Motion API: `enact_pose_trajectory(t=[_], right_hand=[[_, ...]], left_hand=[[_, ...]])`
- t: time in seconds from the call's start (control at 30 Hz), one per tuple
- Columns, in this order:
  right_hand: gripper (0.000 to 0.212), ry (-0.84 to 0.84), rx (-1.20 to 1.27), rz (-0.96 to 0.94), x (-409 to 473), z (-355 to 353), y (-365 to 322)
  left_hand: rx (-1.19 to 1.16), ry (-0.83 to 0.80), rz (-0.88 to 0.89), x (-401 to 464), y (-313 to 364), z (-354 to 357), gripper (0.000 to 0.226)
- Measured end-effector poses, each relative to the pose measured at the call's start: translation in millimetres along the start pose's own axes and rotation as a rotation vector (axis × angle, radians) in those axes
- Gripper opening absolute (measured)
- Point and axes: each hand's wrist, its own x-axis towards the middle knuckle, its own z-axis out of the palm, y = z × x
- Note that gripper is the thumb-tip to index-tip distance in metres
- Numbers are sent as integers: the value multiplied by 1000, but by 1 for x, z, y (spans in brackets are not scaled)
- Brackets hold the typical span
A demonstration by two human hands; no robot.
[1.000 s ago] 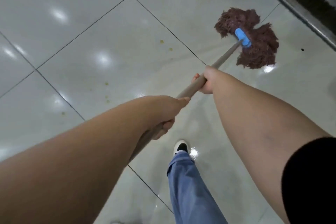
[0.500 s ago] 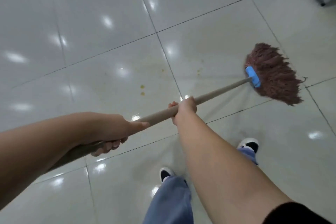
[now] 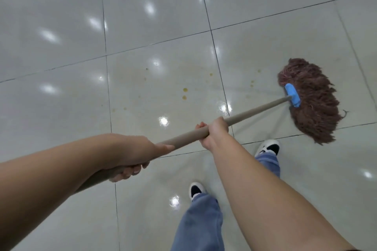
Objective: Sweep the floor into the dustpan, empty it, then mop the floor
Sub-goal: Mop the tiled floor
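Our left hand is wrapped around the near end of the mop handle, fingers curled underneath and thumb stretched along the top, so it's a full grip. Further up the pole, our right hand is clamped around it too, knuckles up, fingertips just peeking out on the far side. There's only the head view here, and it looks down on everything. The handle is a plain beige stick that runs from lower left up toward the right, ending in a blue clamp. The clamp holds the mop head, a shaggy reddish-brown bunch of strings lying flat on the floor, fanned out away from us and off to our right. The floor is glossy pale tile with dark grout lines and lots of ceiling light glare. On the tile in front of us there are some small yellowish spots, sitting left of the mop head and not touching it. Below the handle we can see our blue jeans and both black and white shoes, the right shoe just near the mop strings, the left shoe closer in.
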Motion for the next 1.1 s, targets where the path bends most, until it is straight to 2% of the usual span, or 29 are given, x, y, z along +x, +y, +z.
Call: enact_pose_trajectory(t=[0.2, 0.4, 0.5, 0.67, 0.8, 0.9, 1.0, 1.1], right_hand=[[36, 79, 67, -52, 35, -37, -129], [35, 105, 191, -137, 63, -55, -302], [41, 150, 229, -202, 74, -72, -384], [41, 256, 198, -246, 88, -121, -470], [37, 286, 155, -251, 101, -140, -479], [42, 272, 125, -252, 105, -125, -453], [38, 155, 214, -265, 102, -88, -404], [39, 114, 241, -214, 94, -31, -328]], left_hand=[[-81, -35, 43, 11, 132, 4, 62], [-2, -20, 76, 15, 310, -38, 66], [5, -23, 163, 17, 398, -44, 65], [-48, -172, 297, 20, 492, -13, 59], [-74, -248, 338, 30, 503, 5, 54], [-24, -239, 345, 41, 475, -4, 56], [57, -155, 409, 59, 418, -37, 58], [113, -88, 412, 71, 328, -79, 60]])
